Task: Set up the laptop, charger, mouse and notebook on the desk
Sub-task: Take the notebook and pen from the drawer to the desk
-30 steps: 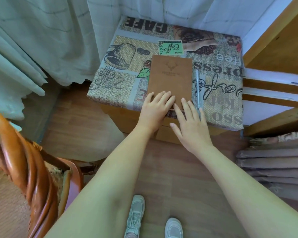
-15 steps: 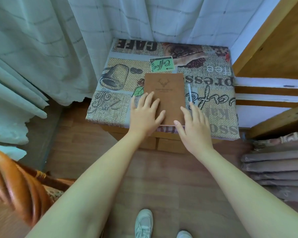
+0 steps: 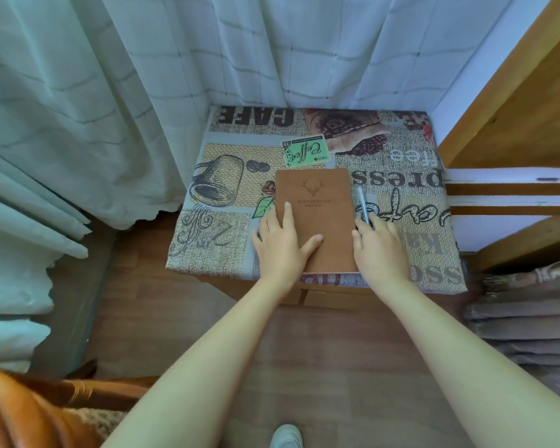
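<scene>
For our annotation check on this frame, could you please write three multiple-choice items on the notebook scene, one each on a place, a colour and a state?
1. Where does the pen lie?
A. On the floor
B. On the cloth, beside the right edge of the notebook
C. On top of the notebook

2. What colour is the notebook's cover?
A. Brown
B. Green
C. Black

3. How is the notebook now?
A. Open
B. Closed and flat on the coffee-print tablecloth
C. Lifted in the air

Answers:
1 B: the pen rests on the cloth along the notebook's right edge, its near end at the right hand.
2 A: the cover is brown with a stamped deer head.
3 B: the cover is shut and flat, with the left hand at its left edge, thumb across it.
</scene>
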The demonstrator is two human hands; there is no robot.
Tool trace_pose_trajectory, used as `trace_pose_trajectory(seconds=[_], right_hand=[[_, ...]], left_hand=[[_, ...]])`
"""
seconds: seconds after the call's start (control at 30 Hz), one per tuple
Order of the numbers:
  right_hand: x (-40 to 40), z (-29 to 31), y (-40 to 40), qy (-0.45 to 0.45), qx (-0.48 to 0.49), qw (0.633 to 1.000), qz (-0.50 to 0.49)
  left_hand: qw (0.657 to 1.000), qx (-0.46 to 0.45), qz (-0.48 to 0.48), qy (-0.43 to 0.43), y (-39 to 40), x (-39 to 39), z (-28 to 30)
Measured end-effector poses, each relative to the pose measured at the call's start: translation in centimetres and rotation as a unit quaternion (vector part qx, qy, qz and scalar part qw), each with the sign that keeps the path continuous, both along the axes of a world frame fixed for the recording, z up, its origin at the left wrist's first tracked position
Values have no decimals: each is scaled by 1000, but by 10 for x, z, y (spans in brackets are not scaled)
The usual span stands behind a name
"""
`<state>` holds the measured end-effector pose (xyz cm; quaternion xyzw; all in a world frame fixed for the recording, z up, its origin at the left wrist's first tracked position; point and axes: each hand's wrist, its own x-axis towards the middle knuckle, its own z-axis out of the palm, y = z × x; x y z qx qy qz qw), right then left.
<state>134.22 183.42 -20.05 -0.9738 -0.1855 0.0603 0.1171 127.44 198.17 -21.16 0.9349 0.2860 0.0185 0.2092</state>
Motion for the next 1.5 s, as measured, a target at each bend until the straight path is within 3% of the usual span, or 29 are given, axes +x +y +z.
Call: trace_pose_trajectory(seconds=[0.23,0.37,0.77,0.97,1.17,1.3,1.5], right_hand=[[7,-12,11,-29,39,998,-44],[11,-14,11,-37,45,997,-49],[20,-20,10,-58,124,986,-93],[17,-22,0,-37,216,964,-148],[12,-21,-10,9,269,953,-137],[5,-9,-32,60,306,932,-187],[-4,51,-87,134,423,860,-253]], left_hand=[[986,-133,33,-99,3,6,2],[973,-180,-9,-147,9,9,3],[947,-298,-72,-97,23,16,8],[927,-356,-4,-116,13,13,6],[880,-444,20,-171,-2,9,16],[854,-480,10,-201,-24,7,36],[754,-615,62,-223,-73,0,97]])
